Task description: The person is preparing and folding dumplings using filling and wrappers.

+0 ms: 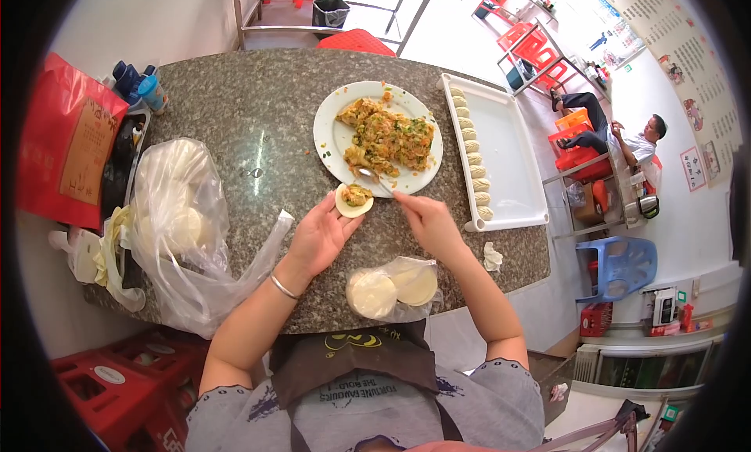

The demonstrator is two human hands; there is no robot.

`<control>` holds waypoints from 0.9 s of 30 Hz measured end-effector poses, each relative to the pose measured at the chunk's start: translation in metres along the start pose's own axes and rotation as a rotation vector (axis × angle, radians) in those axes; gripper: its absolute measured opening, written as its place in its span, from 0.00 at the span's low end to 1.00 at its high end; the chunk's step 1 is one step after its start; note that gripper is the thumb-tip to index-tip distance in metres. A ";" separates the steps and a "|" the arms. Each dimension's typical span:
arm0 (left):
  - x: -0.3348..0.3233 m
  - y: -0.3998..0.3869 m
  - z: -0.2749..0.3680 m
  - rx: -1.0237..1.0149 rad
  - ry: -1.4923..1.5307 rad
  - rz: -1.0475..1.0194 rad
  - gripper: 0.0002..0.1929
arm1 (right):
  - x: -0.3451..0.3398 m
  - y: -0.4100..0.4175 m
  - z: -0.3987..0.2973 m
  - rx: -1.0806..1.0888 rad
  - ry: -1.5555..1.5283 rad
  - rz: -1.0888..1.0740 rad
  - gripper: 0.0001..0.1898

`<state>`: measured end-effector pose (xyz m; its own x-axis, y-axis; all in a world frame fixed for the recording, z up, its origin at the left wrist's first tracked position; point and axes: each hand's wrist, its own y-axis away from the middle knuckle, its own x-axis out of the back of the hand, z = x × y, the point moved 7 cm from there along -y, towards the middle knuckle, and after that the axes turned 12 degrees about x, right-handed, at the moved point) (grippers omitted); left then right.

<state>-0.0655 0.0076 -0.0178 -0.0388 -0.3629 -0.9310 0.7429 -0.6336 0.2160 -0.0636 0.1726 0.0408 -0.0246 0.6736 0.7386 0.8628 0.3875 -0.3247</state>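
On the fingers of my upturned left hand (320, 235) lies a round dumpling wrapper (365, 210) topped with a mound of chopped filling (355, 196). My right hand (433, 224) grips a metal spoon (384, 187), whose bowl touches the filling at the near rim of a white oval plate (324, 136). A heap of minced vegetable filling (390, 134) covers much of that plate. Between my forearms, a clear plastic bag holds stacked round wrappers (372, 293). To the right, a white tray (507, 153) carries a column of pleated dumplings (469, 145) along its left side.
A larger plastic bag of wrappers (182, 205) lies at the left of the speckled stone table (264, 100). Beyond it are a red paper bag (64, 147) and a blue-lidded container (152, 93). Crumpled tissue (492, 256) lies near the tray. A seated person (633, 141) is farther right.
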 end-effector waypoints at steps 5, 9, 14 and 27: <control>0.002 0.001 0.004 0.010 -0.001 0.009 0.21 | -0.002 0.010 -0.006 -0.014 0.043 -0.093 0.14; 0.002 0.000 0.005 0.012 0.024 0.016 0.21 | 0.000 0.020 -0.022 -0.043 0.156 -0.157 0.15; 0.004 0.000 0.007 -0.009 0.000 0.044 0.21 | 0.006 0.007 -0.026 0.029 -0.008 -0.083 0.15; 0.005 0.001 0.010 -0.018 0.018 0.065 0.21 | 0.007 0.011 -0.023 -0.093 -0.096 -0.081 0.14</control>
<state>-0.0714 -0.0020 -0.0193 0.0215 -0.3902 -0.9205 0.7555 -0.5967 0.2706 -0.0424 0.1672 0.0553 -0.1399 0.7015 0.6988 0.8988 0.3860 -0.2075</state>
